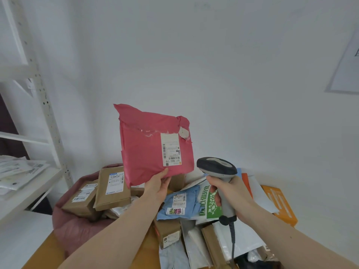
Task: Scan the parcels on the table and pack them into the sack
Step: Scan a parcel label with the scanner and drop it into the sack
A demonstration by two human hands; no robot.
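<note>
My left hand (158, 186) grips the bottom edge of a pink mailer parcel (147, 144) and holds it upright above the table, its white shipping label (171, 149) facing me. My right hand (231, 193) grips the handle of a grey barcode scanner (216, 166), whose head sits just right of the parcel's lower corner. Below lie more parcels: a blue mailer (178, 204), a white bag with green print (209, 202) and brown boxes (113, 188). A pink sack (68, 226) at the left holds several brown boxes.
A white metal shelf (29, 181) with stacked white mailers stands at the left. An orange box (279, 202) lies at the table's right edge. The scanner's cable (232, 241) hangs down over white bags at the front. A paper sheet (345, 65) hangs on the wall.
</note>
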